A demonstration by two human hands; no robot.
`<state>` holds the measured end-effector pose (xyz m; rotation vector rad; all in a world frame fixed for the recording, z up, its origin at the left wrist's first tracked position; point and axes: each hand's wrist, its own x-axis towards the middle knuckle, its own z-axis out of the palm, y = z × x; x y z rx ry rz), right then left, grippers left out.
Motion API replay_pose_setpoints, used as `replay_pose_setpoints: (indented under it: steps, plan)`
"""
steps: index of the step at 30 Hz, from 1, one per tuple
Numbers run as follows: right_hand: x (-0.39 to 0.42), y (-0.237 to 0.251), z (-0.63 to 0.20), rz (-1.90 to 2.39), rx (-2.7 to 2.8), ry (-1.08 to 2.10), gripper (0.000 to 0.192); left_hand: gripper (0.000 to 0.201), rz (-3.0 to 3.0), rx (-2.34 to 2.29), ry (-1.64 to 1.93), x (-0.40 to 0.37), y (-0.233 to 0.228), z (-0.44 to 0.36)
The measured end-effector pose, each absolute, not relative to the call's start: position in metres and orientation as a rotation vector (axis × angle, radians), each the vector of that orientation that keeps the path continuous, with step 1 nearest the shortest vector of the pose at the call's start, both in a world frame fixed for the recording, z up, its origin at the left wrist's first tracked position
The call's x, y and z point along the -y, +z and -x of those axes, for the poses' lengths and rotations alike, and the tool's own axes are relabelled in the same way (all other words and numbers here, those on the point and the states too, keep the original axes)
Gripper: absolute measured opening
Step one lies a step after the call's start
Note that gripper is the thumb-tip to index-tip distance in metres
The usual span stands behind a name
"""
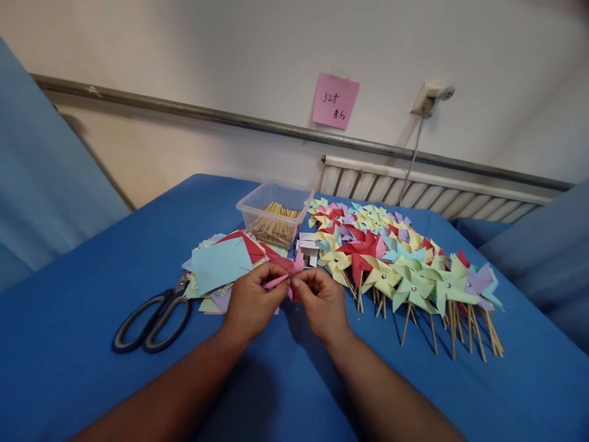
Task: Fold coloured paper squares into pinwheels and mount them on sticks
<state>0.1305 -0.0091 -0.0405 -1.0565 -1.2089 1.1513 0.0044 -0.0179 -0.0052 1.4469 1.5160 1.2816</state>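
Observation:
My left hand [252, 299] and my right hand [322, 299] meet over the middle of the blue table [83, 307]. Both pinch a folded pink paper piece [289, 270], its flaps sticking up between the fingertips. A stack of cut coloured paper squares [221, 264] lies just behind my left hand. To the right of my right hand spreads a heap of finished paper pinwheels on wooden sticks [405, 270].
Black-handled scissors [154, 316] lie on the cloth to the left. A clear plastic box of wooden sticks [275, 215] stands behind the paper. A pink note [335, 101] hangs on the wall, above a rail and a radiator [414, 190].

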Motion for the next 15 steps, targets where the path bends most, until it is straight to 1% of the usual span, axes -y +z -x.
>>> replay_pose_setpoints:
  steps: [4,7,12,14,15]
  plan:
    - [0.0091,-0.0410,-0.1300,1.036,1.182,1.116,0.014,0.006,-1.508,-1.538,1.302,0.0200,-0.0023,-0.0061]
    - [0.0092,-0.0416,-0.1276,0.993,1.094,1.126,0.019,0.008,-1.523,-1.545,1.334,0.0212,-0.0024,-0.0060]
    - [0.0080,-0.0393,-0.1229,0.834,0.866,1.300,0.047,0.007,-1.502,-1.524,1.358,0.0211,-0.0050,-0.0030]
    - [0.0070,-0.0378,-0.1227,0.771,0.852,1.375,0.051,0.005,-1.474,-1.497,1.363,0.0207,-0.0050,-0.0025]
    - [0.0065,-0.0371,-0.1231,0.747,0.857,1.404,0.049,0.005,-1.461,-1.483,1.365,0.0205,-0.0046,-0.0026]
